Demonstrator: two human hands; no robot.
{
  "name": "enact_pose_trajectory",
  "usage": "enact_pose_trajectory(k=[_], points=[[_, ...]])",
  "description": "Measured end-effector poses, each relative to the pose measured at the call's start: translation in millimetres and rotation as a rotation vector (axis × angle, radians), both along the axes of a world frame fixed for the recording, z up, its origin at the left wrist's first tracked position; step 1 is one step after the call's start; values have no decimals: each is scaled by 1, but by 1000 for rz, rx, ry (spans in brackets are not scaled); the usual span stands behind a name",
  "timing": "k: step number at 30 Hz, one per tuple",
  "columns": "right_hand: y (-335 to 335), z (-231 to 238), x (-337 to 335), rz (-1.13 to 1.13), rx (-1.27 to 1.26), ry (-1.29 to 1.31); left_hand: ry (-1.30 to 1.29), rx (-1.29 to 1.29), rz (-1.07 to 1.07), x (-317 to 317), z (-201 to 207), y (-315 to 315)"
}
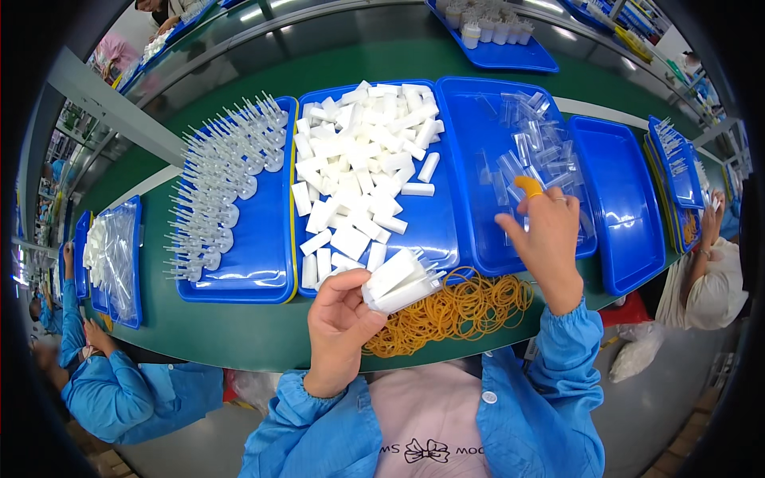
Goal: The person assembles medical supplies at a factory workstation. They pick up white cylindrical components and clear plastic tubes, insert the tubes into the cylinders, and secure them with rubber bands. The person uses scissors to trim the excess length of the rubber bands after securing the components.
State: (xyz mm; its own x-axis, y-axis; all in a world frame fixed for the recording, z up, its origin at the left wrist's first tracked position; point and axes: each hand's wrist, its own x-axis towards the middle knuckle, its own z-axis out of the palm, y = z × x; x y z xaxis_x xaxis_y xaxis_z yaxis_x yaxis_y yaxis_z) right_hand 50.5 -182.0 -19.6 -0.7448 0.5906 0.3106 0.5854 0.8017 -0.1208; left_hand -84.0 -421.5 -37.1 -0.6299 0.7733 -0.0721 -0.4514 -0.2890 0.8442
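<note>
My left hand (339,331) is closed around a clear plastic part with white blocks (402,283) in it; thin clear prongs stick out at its right end. My right hand (551,231) is over the near part of a blue tray (494,243), thumb and index finger apart. An orange finger cot (527,186) covers its index fingertip. Close to that fingertip lie loose clear plastic pieces (542,147), heaped on the tray. I see nothing between the right fingers. A pile of yellow-brown rubber bands (454,319) lies on the table below the held part.
White blocks (362,151) fill a blue tray left of centre. Farther left, a tray holds clear parts with upright stems (219,195). A bare blue tray (621,207) is at right, and a tray of whitish cups (498,30) stands behind. Co-workers (111,390) sit on both sides.
</note>
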Motion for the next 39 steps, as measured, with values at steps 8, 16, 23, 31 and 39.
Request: enact_pose_trajectory(k=[8, 16, 23, 31, 39], points=[[-19, 3, 0, 135, -636, 453, -44, 5, -22, 1, -4, 1], [-57, 16, -5, 379, -1245, 1009, 32, 27, -106, 6, -1, 3], [-74, 15, -10, 481, -1299, 989, 51, 47, -130, 5, 0, 4], [-54, 12, 4, 493, -1142, 756, 59, -37, -87, 8, 3, 6], [-69, 19, 3, 420, -1293, 936, 170, -19, -63, 9, -2, 6]])
